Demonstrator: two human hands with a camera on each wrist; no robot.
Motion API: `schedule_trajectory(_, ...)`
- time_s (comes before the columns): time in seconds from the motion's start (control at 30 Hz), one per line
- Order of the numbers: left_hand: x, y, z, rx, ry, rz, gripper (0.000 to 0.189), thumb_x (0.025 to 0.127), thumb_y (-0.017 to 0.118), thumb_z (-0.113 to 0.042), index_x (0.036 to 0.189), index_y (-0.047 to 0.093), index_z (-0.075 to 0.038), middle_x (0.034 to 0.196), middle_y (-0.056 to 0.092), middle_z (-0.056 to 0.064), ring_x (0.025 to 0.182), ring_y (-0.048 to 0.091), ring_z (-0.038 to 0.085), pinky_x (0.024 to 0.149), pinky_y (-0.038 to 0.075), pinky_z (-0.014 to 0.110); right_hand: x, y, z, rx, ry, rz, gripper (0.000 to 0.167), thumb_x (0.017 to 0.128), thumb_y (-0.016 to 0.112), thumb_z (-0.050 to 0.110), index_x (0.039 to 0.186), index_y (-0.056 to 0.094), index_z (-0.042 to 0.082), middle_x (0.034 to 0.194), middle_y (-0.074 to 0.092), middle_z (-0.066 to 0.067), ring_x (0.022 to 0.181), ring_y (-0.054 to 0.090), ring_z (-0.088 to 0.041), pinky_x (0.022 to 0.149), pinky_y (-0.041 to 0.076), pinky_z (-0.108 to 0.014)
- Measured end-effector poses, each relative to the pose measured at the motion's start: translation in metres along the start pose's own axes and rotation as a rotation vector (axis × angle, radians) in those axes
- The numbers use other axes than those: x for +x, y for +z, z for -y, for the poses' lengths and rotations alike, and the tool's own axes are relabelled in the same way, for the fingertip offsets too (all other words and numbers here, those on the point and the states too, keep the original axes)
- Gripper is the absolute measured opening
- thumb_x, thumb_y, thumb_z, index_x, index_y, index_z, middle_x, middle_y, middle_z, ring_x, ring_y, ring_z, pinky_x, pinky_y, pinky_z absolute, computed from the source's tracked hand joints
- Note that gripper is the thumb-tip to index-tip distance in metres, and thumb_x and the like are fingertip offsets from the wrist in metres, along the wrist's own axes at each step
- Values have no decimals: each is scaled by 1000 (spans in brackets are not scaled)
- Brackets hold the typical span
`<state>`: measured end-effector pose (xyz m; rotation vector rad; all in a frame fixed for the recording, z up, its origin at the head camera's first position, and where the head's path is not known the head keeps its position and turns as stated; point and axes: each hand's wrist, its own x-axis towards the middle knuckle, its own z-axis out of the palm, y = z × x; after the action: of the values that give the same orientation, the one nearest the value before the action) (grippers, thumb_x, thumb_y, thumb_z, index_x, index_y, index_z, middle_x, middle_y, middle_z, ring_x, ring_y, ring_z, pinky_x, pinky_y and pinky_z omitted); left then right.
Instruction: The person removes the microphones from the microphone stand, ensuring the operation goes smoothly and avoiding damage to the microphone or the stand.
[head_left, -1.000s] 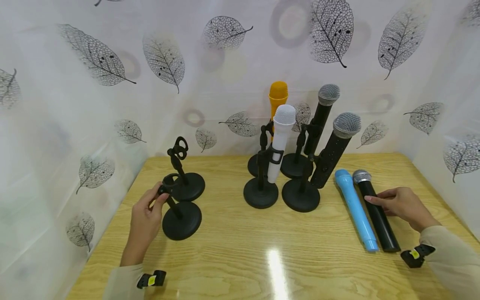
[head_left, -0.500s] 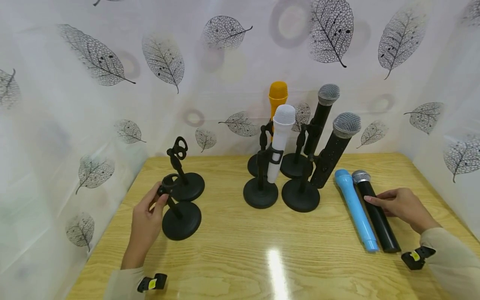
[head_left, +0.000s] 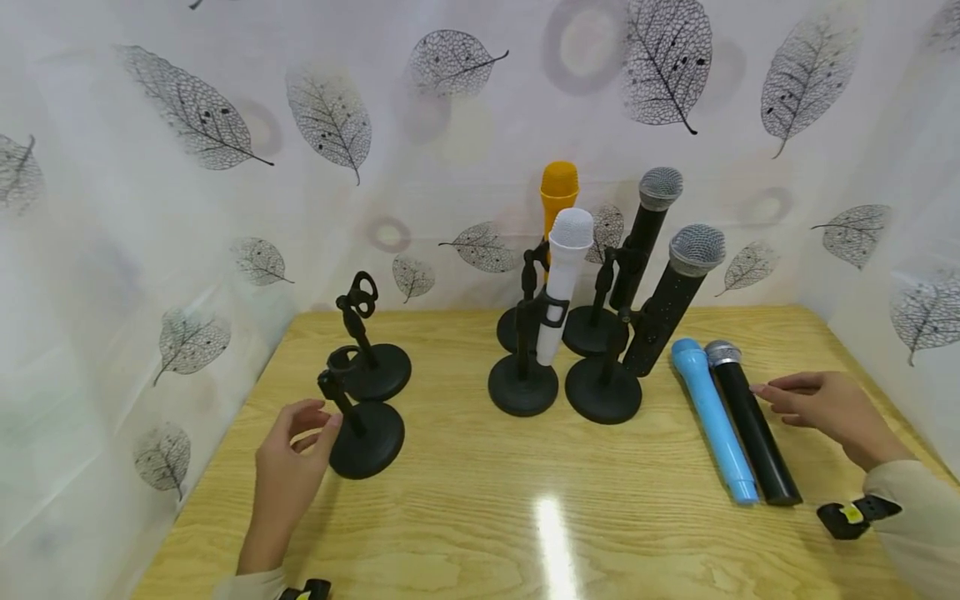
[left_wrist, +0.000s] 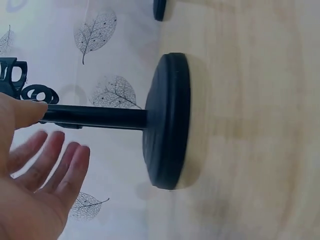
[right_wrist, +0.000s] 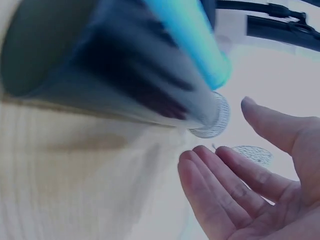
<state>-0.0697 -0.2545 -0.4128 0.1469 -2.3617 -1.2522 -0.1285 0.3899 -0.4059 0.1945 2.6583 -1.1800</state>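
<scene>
My left hand point(head_left: 288, 467), fingers relaxed, stands just beside the front-left black microphone stand point(head_left: 369, 442). In the left wrist view the thumb overlaps the stand's pole point(left_wrist: 100, 116); whether it touches I cannot tell. This stand's ring clip has no microphone in it. Over on the right, my right hand point(head_left: 832, 410) hovers by a black microphone point(head_left: 759, 437) with a silver mesh head, lying on the table. The right wrist view shows the loosely bent fingers point(right_wrist: 215, 190) apart from the microphone and holding nothing. A light-blue microphone point(head_left: 714, 421) lies alongside the black one.
Another bare stand point(head_left: 386, 372) is behind the front-left one. In the centre, several stands carry a white microphone point(head_left: 566, 258), an orange one point(head_left: 558, 185) and two black ones with silver heads. A leaf-patterned curtain point(head_left: 480, 125) borders the wooden table point(head_left: 465, 517).
My left hand has let go of the front-left stand and drawn back slightly toward me. My right hand has come off the black microphone and shifted right. The stands and microphones stay put.
</scene>
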Motion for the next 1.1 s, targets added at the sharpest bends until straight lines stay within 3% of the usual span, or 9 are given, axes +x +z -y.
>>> schedule_trajectory(0.1, -5, 3, 1, -5, 17, -5, 19, 93, 75, -11, 108, 69, -1, 93, 69, 10, 84, 64, 4, 71, 51, 9, -3, -5, 2, 13, 13, -37, 80, 100, 60, 48, 140, 43, -19, 127, 61, -25, 84, 70, -7, 79, 59, -44)
schedule_trajectory(0.2, -9, 7, 0, -46, 68, 18, 9, 94, 74, -8, 100, 71, -3, 86, 70, 8, 74, 66, 6, 66, 53, 13, -6, -6, 7, 47, -4, -90, 76, 100, 63, 45, 139, 46, -17, 110, 67, 2, 80, 68, -1, 76, 59, -36)
schedule_trajectory(0.3, -12, 14, -1, -104, 153, 80, 4, 94, 72, -3, 98, 71, -3, 84, 70, 10, 68, 68, 13, 63, 55, 17, -11, -4, 14, 90, -35, -135, 68, 99, 66, 40, 135, 50, -16, 94, 63, 22, 78, 66, 2, 69, 58, -24)
schedule_trajectory(0.4, -16, 24, -2, -161, 241, 175, 8, 94, 69, 3, 100, 70, -2, 83, 70, 12, 67, 69, 20, 62, 56, 20, -16, 0, 22, 98, -59, -154, 66, 99, 67, 39, 134, 52, -15, 89, 61, 29, 76, 66, 3, 66, 56, -21)
schedule_trajectory(0.57, -21, 40, -6, -218, 280, 337, 12, 95, 67, 4, 105, 67, -1, 88, 70, 13, 74, 71, 23, 66, 58, 25, -25, 9, 34, 87, -119, -164, 59, 98, 69, 35, 131, 58, -12, 90, 65, 28, 76, 70, -4, 66, 55, -19)
schedule_trajectory(0.7, -21, 51, -15, -212, 238, 425, 13, 96, 65, 3, 107, 66, -5, 94, 70, 13, 82, 70, 18, 73, 59, 27, -30, 17, 44, 67, -165, -148, 54, 98, 70, 33, 129, 61, -10, 94, 68, 24, 79, 72, -8, 67, 54, -18)
schedule_trajectory(0.77, -20, 57, -21, -194, 214, 464, 15, 96, 63, 3, 107, 65, -7, 96, 69, 12, 85, 68, 14, 77, 59, 29, -32, 23, 51, 49, -171, -131, 54, 98, 69, 34, 130, 61, -9, 100, 71, 12, 81, 72, -8, 68, 53, -17)
schedule_trajectory(0.93, -13, 76, -38, -132, 208, 514, 22, 94, 60, 4, 108, 65, -12, 97, 67, 4, 88, 65, 9, 81, 57, 31, -35, 40, 66, 25, -193, -99, 52, 97, 71, 33, 129, 63, -7, 115, 70, -15, 84, 66, 2, 69, 53, -18)
schedule_trajectory(1.1, -6, 98, -51, -117, 255, 534, 20, 94, 59, 3, 105, 64, -13, 96, 67, 1, 86, 64, 7, 79, 57, 31, -36, 60, 80, 8, -238, -79, 47, 97, 72, 32, 124, 66, -7, 113, 71, -20, 85, 68, 0, 69, 55, -22)
